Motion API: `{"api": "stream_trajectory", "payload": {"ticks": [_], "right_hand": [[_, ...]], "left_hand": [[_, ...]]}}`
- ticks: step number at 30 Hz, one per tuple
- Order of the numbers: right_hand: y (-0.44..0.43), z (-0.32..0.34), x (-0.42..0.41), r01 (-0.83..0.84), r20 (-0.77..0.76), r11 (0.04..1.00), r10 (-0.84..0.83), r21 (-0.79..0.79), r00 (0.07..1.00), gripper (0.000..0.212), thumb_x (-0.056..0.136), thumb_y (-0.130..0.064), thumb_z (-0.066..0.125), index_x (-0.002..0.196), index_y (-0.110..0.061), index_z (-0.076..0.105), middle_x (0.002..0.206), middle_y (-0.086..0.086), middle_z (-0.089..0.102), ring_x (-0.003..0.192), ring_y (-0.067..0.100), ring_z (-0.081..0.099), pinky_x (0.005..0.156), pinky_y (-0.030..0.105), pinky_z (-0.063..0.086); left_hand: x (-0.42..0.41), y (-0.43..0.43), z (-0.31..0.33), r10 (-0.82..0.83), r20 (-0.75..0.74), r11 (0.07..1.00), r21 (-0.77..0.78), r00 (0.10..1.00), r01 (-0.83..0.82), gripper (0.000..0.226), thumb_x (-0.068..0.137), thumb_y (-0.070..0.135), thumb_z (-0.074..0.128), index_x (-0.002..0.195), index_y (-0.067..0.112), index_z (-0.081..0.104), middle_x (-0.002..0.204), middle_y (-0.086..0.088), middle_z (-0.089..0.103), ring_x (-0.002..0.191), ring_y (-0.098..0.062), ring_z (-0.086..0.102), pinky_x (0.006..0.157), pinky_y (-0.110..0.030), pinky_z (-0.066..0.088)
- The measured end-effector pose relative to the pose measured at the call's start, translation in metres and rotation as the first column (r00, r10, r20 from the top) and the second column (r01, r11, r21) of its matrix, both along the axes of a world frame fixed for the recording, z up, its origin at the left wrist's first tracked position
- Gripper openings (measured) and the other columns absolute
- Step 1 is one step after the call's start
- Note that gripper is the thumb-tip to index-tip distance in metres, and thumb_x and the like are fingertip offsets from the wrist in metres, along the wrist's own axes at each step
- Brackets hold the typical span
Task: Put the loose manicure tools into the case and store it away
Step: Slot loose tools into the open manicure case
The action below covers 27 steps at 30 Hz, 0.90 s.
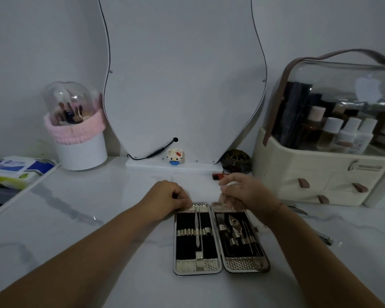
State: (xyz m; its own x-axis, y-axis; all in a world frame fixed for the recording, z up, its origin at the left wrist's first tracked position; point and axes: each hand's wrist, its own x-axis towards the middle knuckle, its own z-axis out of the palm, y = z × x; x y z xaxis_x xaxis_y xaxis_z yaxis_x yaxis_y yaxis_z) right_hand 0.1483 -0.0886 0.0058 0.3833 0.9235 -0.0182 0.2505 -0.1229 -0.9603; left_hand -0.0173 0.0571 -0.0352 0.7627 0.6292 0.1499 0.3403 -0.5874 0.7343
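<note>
At the far rim of the case's left half, the left hand's fingertips (186, 201) are curled tight and pinch the metal edge. The right hand's fingers (225, 197) hang loosely bent just above the far end of the right half; whether they hold anything cannot be told.

The case (198, 264) lies open flat on the marble table (98, 207), directly beneath and in front of both sets of fingers. A file (197, 230) sits strapped in its left half and nippers (235, 227) in its right. Two loose tools (326, 239) lie on the table to the right, well apart from the fingers.

A pale apple logo (368, 86) shows on the clear lid of the cream organizer (309, 174); the label lower on its front is too small to read.

The left hand (170, 195) is knuckles-up and the right hand (247, 192) arches palm-down, with both bare forearms reaching forward from the lower corners.
</note>
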Motion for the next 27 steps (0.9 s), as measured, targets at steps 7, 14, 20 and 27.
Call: {"api": "stream_trajectory", "payload": {"ticks": [7, 14, 20, 27], "right_hand": [[-0.029, -0.016, 0.032, 0.13, 0.098, 0.989, -0.123, -0.07, 0.988, 0.011, 0.087, -0.005, 0.055, 0.092, 0.002, 0.061, 0.066, 0.013, 0.064, 0.044, 0.008, 0.055, 0.041, 0.017, 0.042], [-0.036, -0.029, 0.036, 0.168, 0.11, 0.984, -0.16, -0.068, 0.981, 0.008, 0.085, -0.004, 0.059, 0.086, 0.002, 0.064, 0.047, -0.001, 0.059, 0.038, 0.005, 0.052, 0.039, 0.015, 0.042], [-0.035, -0.029, 0.037, 0.155, 0.128, 0.986, -0.146, -0.061, 0.981, 0.009, 0.085, -0.004, 0.059, 0.086, 0.002, 0.065, 0.051, 0.002, 0.06, 0.04, 0.005, 0.053, 0.041, 0.016, 0.043], [-0.035, -0.03, 0.035, 0.139, 0.119, 0.989, -0.132, -0.055, 0.984, 0.007, 0.085, -0.003, 0.058, 0.082, 0.0, 0.064, 0.051, 0.0, 0.063, 0.038, 0.004, 0.051, 0.038, 0.014, 0.04]], "left_hand": [[0.004, 0.004, -0.008, -0.022, 0.125, 0.995, -0.093, 0.992, 0.034, 0.025, 0.071, 0.017, 0.08, 0.058, 0.035, 0.071, 0.068, 0.019, 0.071, 0.063, 0.006, 0.062, 0.062, -0.004, 0.042], [0.004, 0.01, -0.013, -0.033, 0.115, 0.998, -0.051, 0.993, 0.039, 0.012, 0.073, 0.018, 0.079, 0.069, 0.029, 0.076, 0.071, 0.019, 0.07, 0.068, 0.003, 0.062, 0.064, -0.004, 0.041], [0.005, 0.01, -0.011, -0.05, 0.11, 0.998, -0.031, 0.993, 0.054, 0.007, 0.074, 0.014, 0.078, 0.072, 0.02, 0.075, 0.066, 0.026, 0.068, 0.065, 0.009, 0.061, 0.063, -0.001, 0.041], [0.004, 0.011, -0.011, -0.064, 0.102, 0.998, -0.008, 0.993, 0.065, 0.006, 0.075, 0.014, 0.077, 0.071, 0.019, 0.075, 0.069, 0.025, 0.07, 0.065, 0.008, 0.062, 0.063, -0.002, 0.042]]}}
